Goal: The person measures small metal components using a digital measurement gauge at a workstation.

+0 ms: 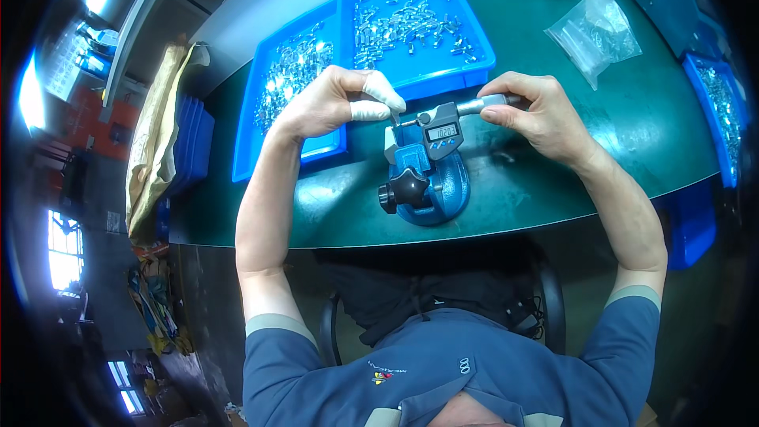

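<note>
Blue tray (244, 134) is sitting toward the left edge of the desk (545, 190), bearing loose metal pieces (304, 59). Left hand (324, 104) is pinching, in white finger covers (369, 111), a small part (395, 117) at the micrometer (444, 134) gap (exact contact unclear); a slackening pinch would be risking a tilt. Stand (452, 182) is resting near the front edge. Right hand (544, 116) is pinching the thimble (492, 100); overturning it would be risking marks.

Seen from over here, with the gauge (439, 142) as clock centre, there's decent bare green tabletop (538, 194) at 4 and a smaller patch at 8, both fenced outside by forearms (624, 205). Trays (462, 80) wall off 10 to 12, left hand (336, 101) clogs 10, right hand (544, 117) plugs 2.
</note>
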`<state>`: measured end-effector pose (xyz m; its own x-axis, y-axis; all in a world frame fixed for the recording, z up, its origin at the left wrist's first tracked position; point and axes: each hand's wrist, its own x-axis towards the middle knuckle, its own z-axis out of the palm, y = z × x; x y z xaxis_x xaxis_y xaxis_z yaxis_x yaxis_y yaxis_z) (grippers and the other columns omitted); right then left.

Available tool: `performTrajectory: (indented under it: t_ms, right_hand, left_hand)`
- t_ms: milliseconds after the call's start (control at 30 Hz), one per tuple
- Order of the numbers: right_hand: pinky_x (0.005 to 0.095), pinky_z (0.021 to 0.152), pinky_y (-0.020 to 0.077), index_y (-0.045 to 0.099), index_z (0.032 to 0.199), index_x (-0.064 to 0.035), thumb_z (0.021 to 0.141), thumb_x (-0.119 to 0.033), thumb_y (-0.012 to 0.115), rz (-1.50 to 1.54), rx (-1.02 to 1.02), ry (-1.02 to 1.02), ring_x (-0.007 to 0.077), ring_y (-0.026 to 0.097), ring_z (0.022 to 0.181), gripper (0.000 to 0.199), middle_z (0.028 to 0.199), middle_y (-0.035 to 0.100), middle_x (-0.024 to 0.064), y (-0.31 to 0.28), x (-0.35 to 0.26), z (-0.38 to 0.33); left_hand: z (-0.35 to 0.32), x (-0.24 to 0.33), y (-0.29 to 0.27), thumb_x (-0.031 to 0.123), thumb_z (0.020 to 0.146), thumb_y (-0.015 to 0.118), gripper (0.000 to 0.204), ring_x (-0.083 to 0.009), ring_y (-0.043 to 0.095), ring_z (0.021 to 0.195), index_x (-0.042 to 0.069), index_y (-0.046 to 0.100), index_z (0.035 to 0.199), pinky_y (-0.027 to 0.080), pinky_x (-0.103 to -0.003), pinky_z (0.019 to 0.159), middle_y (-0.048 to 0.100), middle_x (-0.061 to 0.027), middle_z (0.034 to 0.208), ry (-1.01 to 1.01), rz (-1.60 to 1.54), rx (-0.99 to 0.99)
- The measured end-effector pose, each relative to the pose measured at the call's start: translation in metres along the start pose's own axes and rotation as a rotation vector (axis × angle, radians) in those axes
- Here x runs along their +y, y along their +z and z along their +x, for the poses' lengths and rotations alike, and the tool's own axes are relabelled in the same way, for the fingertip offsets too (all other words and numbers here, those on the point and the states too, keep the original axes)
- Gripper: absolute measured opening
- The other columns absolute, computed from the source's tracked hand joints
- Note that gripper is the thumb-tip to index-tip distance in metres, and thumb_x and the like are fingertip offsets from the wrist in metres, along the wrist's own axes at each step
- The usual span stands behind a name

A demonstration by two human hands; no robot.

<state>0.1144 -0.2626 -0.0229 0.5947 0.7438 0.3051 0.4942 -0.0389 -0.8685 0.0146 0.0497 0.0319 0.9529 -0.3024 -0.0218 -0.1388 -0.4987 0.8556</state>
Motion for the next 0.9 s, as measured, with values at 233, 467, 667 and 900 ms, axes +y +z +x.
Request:
performTrajectory:
  t_ms: [233,467,667,900]
  right_hand:
    - [0.0241,0.068,0.0496,0.073,0.104,-0.0002,0.090,-0.019,0.077,0.018,-0.007,0.015,0.0090,0.061,0.075,0.024,0.085,0.069,0.0038,-0.0004,0.0003,0.0001]
    - [0.0238,0.068,0.0489,0.072,0.104,0.0009,0.090,-0.018,0.076,-0.003,-0.010,0.032,0.0086,0.060,0.074,0.024,0.084,0.068,0.0034,-0.0001,0.0000,-0.0002]
    - [0.0238,0.063,0.0448,0.071,0.100,0.0018,0.091,-0.019,0.075,0.010,-0.016,0.071,0.0068,0.056,0.071,0.023,0.076,0.065,0.0020,-0.0009,-0.0022,0.0007]
    - [0.0239,0.062,0.0442,0.071,0.098,0.0023,0.092,-0.018,0.073,0.045,-0.010,0.080,0.0070,0.056,0.069,0.022,0.074,0.064,0.0024,0.0012,-0.0011,0.0010]
  left_hand:
    - [0.0023,0.0073,0.0025,0.012,0.081,0.081,0.019,-0.0164,0.066,0.091,0.006,0.080,0.100,0.054,-0.031,0.085,0.073,-0.0056,0.095,0.012,0.001,-0.012]
    - [0.0000,0.0087,0.0043,0.012,0.082,0.080,0.021,-0.0168,0.066,0.091,0.006,0.079,0.102,0.055,-0.032,0.084,0.073,-0.0061,0.096,0.013,0.033,-0.006]
    - [-0.0016,0.0064,0.0058,0.012,0.082,0.080,0.021,-0.0172,0.068,0.092,0.007,0.079,0.102,0.056,-0.032,0.086,0.073,-0.0062,0.096,0.005,0.042,0.025]
    - [-0.0023,0.0066,0.0069,0.014,0.083,0.080,0.021,-0.0170,0.068,0.093,0.008,0.079,0.103,0.056,-0.033,0.088,0.074,-0.0059,0.097,-0.009,0.035,0.028]
